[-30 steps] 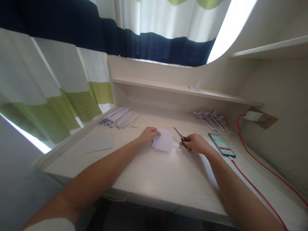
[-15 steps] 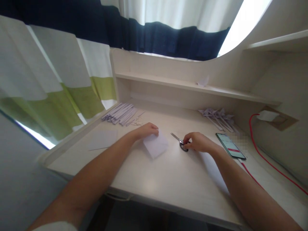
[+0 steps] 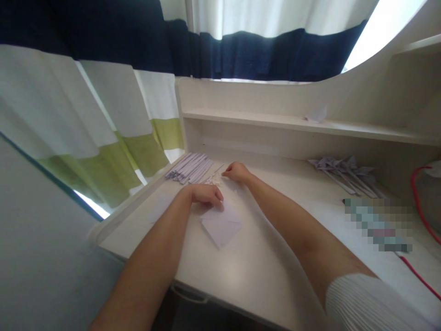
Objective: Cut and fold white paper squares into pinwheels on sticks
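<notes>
On bench [image 3: 262, 276]: paper square [image 3: 221, 226] front-centre, strip bundle [image 3: 190, 167] behind-left by curtain [image 3: 103, 124], folded pieces [image 3: 344, 169] far right, shelf [image 3: 275, 120] behind w/ paper scrap [image 3: 315, 115].

The pale surface [image 3: 262, 271] filled the lower centre of the frame. On it lay a folded white paper square [image 3: 221, 226] at centre, a flat sheet [image 3: 161, 208] to its left, a bundle of pale paper strips [image 3: 190, 167] at upper left of the surface, and small white scraps [image 3: 214, 178] just beside them. A cluster of folded paper pinwheels [image 3: 344, 169] lay at right, a red cable [image 3: 418, 276] at lower right. The shelf [image 3: 262, 120] above carried one small paper piece [image 3: 315, 115].
</notes>
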A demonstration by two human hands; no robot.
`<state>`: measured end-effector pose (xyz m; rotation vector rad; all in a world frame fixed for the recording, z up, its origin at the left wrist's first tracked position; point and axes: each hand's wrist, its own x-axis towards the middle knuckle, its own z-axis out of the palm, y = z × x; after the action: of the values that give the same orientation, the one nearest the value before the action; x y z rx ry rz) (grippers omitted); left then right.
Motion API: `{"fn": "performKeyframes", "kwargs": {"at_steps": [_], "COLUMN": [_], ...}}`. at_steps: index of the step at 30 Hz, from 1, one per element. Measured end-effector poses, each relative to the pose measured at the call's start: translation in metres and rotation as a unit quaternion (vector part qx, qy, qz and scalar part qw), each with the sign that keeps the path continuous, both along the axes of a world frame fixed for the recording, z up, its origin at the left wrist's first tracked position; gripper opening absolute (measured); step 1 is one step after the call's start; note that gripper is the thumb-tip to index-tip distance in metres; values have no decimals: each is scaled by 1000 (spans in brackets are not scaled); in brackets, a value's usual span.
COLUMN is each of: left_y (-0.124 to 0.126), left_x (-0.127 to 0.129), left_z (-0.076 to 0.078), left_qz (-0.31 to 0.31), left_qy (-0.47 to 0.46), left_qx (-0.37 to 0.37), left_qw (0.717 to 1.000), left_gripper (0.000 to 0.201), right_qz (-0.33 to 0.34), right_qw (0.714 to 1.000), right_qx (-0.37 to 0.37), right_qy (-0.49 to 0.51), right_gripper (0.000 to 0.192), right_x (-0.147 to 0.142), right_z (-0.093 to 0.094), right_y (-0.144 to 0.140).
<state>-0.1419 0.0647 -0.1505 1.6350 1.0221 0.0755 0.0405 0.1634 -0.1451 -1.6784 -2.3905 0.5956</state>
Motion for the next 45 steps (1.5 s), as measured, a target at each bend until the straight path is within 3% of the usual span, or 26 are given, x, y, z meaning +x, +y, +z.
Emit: {"fn": "performKeyframes", "kwargs": {"at_steps": [7, 12, 17, 20, 23, 27, 31, 34, 38, 45], "left_y": [1, 1, -3, -11, -23, -42, -64, -85, -110, -120], "left_x": [1, 3, 20, 41, 67, 99, 125, 138, 146, 145], "left_z": [-4, -4, 1, 3, 8, 34, 87, 129, 160, 160], "left_qz": [15, 29, 45, 55, 56, 46, 23, -8, -36, -53], "left_qy": [-6, -16, -28, -47, -75, -108, -110, -116, -126, -96], "left_qx": [-11, 11, 75, 126, 179, 249, 356, 400, 438, 454], "left_qw": [1000, 999, 996, 989, 979, 961, 928, 909, 889, 884], "left_gripper": [26, 23, 21, 21, 21, 29, 33, 28, 24, 29], "right_qz": [-6, -11, -46, -80, -110, -107, -12, 1, -6, 5], "right_qw": [1000, 1000, 996, 986, 968, 943, 896, 909, 897, 902], "right_qx": [11, 19, 55, 84, 111, 145, 170, 169, 211, 226], "right_qy": [-14, -16, 48, 117, 194, 278, 409, 382, 389, 368], "right_gripper": [36, 36, 35, 29, 18, 21, 14, 7, 5, 5], "right_x": [-32, -28, 25, 80, 133, 172, 183, 186, 190, 196], "right_z": [-1, 3, 9, 13, 30, 80, 138, 166, 173, 165], "right_y": [7, 2, -31, -71, -118, -171, -212, -241, -265, -267]}}
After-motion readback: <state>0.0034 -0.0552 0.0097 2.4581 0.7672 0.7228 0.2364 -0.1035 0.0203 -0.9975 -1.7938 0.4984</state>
